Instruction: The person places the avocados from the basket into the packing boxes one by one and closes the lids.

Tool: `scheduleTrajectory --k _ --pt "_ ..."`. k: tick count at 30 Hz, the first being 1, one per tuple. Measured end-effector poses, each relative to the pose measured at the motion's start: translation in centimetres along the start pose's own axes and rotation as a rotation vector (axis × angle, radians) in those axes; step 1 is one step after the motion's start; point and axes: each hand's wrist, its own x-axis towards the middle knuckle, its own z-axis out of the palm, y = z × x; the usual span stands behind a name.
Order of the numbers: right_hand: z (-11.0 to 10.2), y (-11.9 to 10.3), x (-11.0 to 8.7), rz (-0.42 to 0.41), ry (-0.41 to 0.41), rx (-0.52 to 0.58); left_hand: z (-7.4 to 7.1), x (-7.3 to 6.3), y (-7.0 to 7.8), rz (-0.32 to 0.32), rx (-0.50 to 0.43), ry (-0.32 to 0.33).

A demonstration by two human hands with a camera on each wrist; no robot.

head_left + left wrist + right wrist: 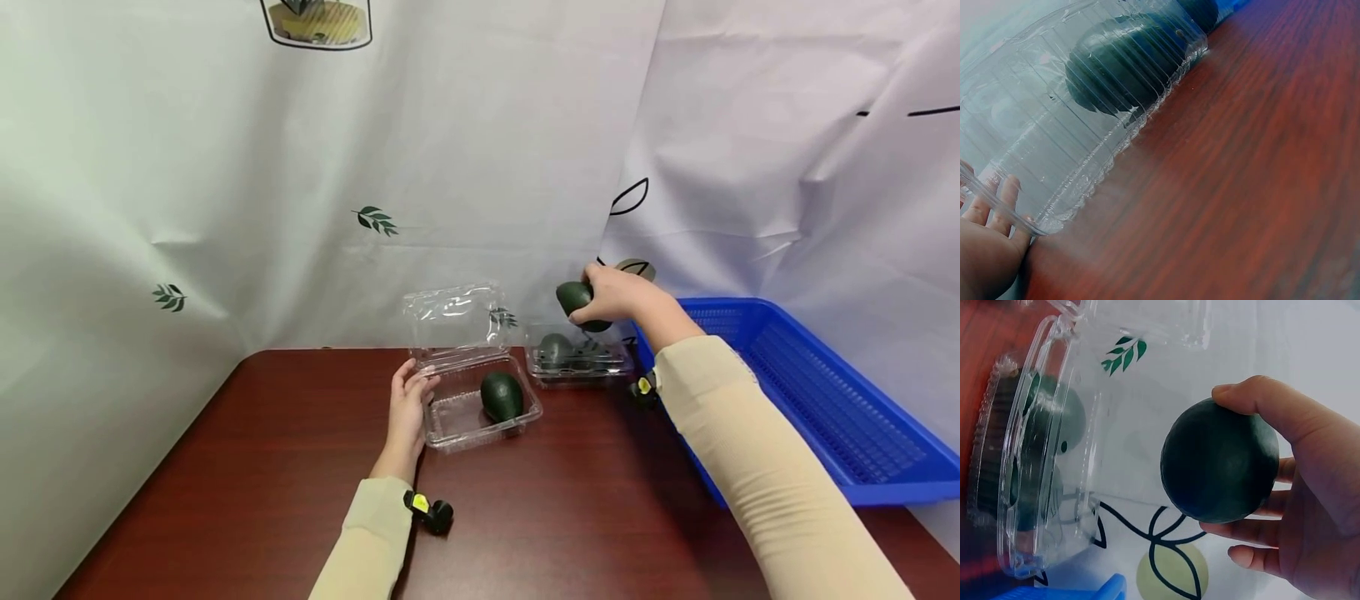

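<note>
My right hand [617, 293] holds a dark green avocado [1219, 462] in the air, thumb on one side and fingers on the other. Below it stands a closed clear plastic clamshell container [577, 367] with dark avocados [555, 350] inside. My left hand [408, 404] grips the left edge of another clear clamshell container [457, 412], whose lid [453, 321] is tilted up at the back. One avocado [502, 397] lies in the right part of this open container. In the left wrist view, the fingers [1007, 200] show at the container's rim.
A blue plastic basket [817, 400] stands at the right of the dark red wooden table [570, 500]. Behind the table hangs a white printed cloth [480, 150]. The closed container sits between the open one and the basket.
</note>
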Motion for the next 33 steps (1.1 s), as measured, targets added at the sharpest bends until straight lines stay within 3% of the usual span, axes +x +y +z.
scheduleTrajectory --k 17,33 --pt "0.8 -2.3 0.6 -0.054 0.013 -0.044 0.0 0.1 0.1 0.0 0.003 -0.004" --pt "1.1 -3.6 0.7 -0.051 0.007 -0.043 0.0 0.2 0.1 0.001 0.008 -0.001"
